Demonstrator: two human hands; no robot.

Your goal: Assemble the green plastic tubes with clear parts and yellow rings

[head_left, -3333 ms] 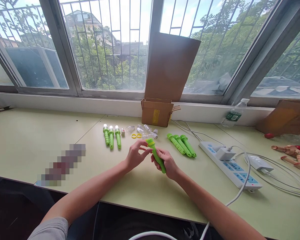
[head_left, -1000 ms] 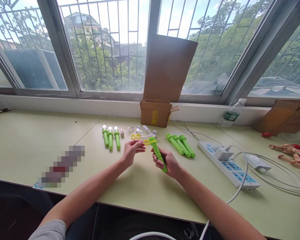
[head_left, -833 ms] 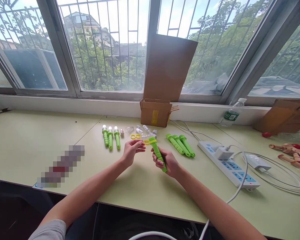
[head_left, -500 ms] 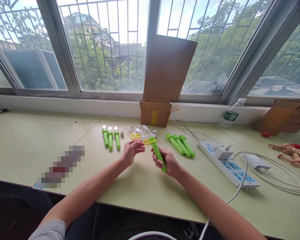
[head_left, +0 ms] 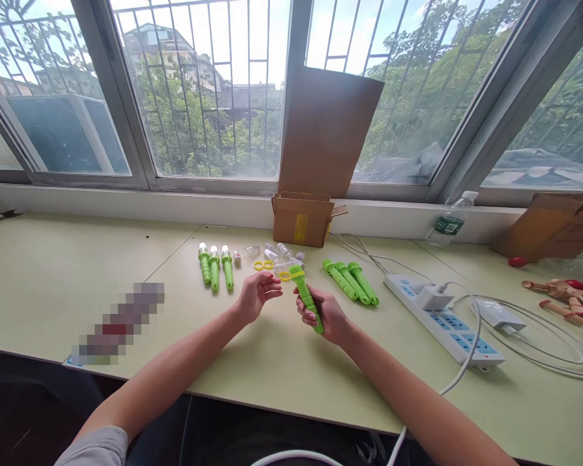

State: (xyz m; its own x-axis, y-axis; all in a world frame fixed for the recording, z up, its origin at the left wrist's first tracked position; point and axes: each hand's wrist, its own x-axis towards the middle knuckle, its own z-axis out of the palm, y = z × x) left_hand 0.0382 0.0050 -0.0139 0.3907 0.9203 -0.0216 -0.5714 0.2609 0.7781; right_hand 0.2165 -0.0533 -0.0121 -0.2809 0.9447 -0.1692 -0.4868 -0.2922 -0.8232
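My right hand (head_left: 323,314) is wrapped around a green ridged plastic handle (head_left: 305,294), which tilts with its wider threaded end up and to the left. Across from it, my left hand (head_left: 260,294) is open with fingers loosely bent and nothing in them. Just beyond the hands lie yellow rings (head_left: 263,265), and another yellow ring (head_left: 284,276) is near the held handle's top. Several clear plastic pieces (head_left: 276,252) are grouped behind them. To the left stand out three green handles with clear and white tops (head_left: 214,266). Three bare green handles (head_left: 352,283) lie to the right.
A white power strip (head_left: 442,320) with plugged-in chargers and looping cables takes up the right side. A small cardboard box (head_left: 301,221) sits against the window ledge. Farther right are a plastic bottle (head_left: 449,223) and wooden pieces with red parts (head_left: 571,301). A blurred-out object (head_left: 121,323) lies at left.
The fingers of my left hand have shifted slightly, while the hand stays in about the same place. My right hand and its green handle have not visibly moved.
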